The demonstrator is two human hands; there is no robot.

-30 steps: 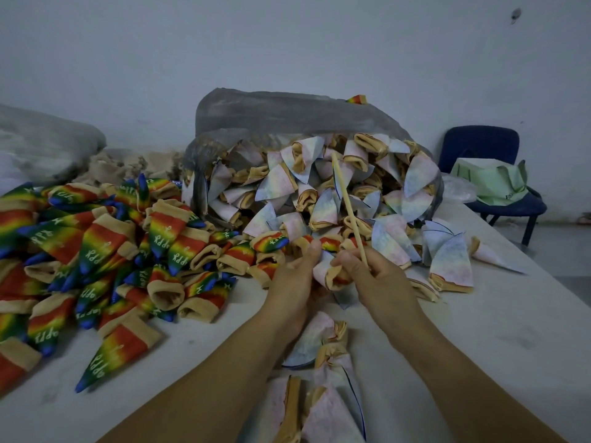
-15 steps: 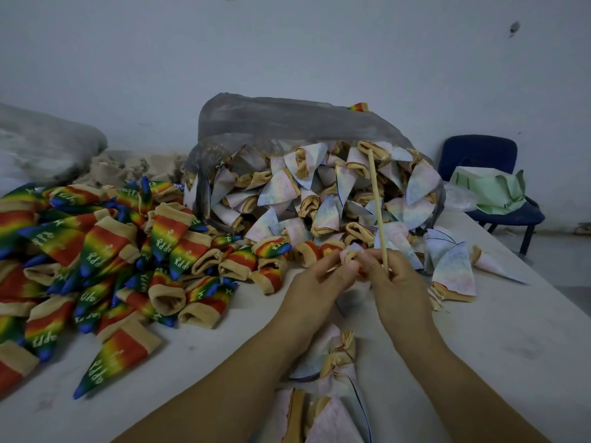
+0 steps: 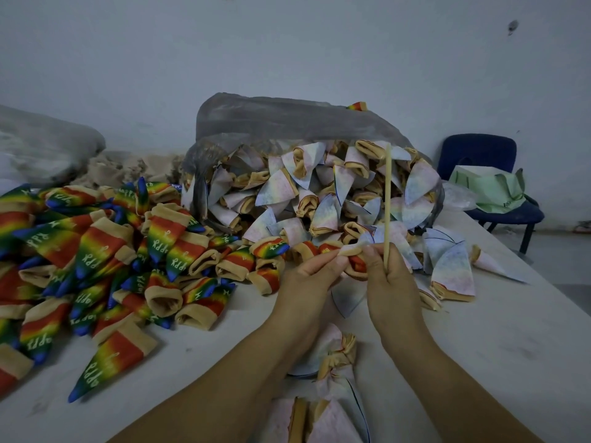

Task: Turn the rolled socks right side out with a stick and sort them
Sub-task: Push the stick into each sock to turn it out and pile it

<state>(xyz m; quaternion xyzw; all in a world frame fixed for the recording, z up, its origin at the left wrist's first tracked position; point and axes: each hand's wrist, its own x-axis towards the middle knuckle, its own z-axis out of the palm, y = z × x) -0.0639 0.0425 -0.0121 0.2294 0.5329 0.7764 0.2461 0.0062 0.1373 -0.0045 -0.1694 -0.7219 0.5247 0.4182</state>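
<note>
One sock [image 3: 355, 265] is in work, held above the table [image 3: 479, 330] between both hands, just in front of the bag's mouth. Left hand [image 3: 307, 282] pinches its tan cuff from the left with curled fingers. Right hand [image 3: 390, 286] pinches the same cuff with the thumb and also grips the stick [image 3: 387, 199] in its closed fingers. Stick's long axis is near vertical, free end pointing up across the bag opening. Its lower end is buried in the right fist, so I can't tell whether it enters the sock. Sock shows a red band at the cuff, and a pale tip hangs down between the wrists. The hands cover most of it, so its full axis is unclear. Behind is a grey plastic bag [image 3: 287, 119] on its side, spilling pale inside-out socks [image 3: 278, 190]. To the left, the rainbow sock pile [image 3: 96, 244] is cut off at the frame edge. Near the forearms lie a few more pale socks [image 3: 335, 356], partly cropped at the bottom. Far right is a blue chair [image 3: 476, 151] with a green bag [image 3: 489, 190] on its seat.
</note>
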